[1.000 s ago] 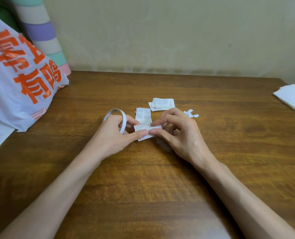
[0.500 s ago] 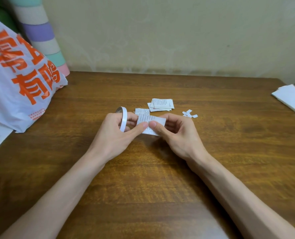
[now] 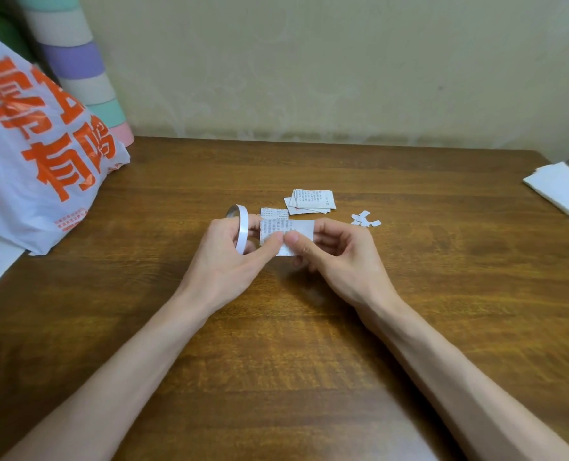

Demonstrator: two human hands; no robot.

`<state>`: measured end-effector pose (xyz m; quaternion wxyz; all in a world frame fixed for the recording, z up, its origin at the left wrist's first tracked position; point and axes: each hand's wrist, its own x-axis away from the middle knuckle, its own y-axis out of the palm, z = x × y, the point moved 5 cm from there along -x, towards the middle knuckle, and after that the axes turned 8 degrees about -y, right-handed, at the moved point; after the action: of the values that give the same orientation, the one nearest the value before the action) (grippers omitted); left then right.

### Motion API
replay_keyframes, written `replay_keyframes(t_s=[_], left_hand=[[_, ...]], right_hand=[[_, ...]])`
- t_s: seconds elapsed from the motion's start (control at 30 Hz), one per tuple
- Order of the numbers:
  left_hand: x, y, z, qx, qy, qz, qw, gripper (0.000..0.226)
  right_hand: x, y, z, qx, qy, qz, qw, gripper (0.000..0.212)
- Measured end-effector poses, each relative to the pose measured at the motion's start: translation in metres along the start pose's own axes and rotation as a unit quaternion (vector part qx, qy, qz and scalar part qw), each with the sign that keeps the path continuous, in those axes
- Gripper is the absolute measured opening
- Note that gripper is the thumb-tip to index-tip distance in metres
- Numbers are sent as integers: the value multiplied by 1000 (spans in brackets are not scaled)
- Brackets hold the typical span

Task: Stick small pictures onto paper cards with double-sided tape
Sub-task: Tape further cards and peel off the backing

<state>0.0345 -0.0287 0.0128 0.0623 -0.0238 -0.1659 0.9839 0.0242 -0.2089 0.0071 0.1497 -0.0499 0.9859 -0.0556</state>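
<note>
Above the brown wooden table (image 3: 276, 344), the left hand (image 3: 229, 261) grips a white tape roll (image 3: 241, 229) (ring upright); both thumbs pinch a small printed paper card (image 3: 288, 234), right hand (image 3: 336, 257) curled behind.

1 head-worn wide-angle camera looks forward and down, close over the table (image 3: 442, 294).
</note>
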Motion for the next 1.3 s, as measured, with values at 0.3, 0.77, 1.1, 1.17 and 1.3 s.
replay_keyframes(t_s=[0.3, 0.77, 1.1, 1.17, 1.3], left_hand=[[0, 2, -1, 27, 7, 6, 1000, 20], [1, 5, -6, 35, -15, -13, 999, 26], [4, 3, 0, 53, -13, 26, 998, 13], [4, 4, 0, 60, -15, 27, 998, 16], [3, 1, 1, 59, -15, 49, 997, 16]], right_hand=[[1, 0, -3, -16, 0, 7, 1000, 14], [-1, -1, -4, 2, -26, 35, 999, 5], [1, 0, -3, 1, -1, 35, 999, 29], [1, 0, -3, 22, -1, 35, 999, 36], [1, 0, -4, 1, -5, 40, 999, 22]])
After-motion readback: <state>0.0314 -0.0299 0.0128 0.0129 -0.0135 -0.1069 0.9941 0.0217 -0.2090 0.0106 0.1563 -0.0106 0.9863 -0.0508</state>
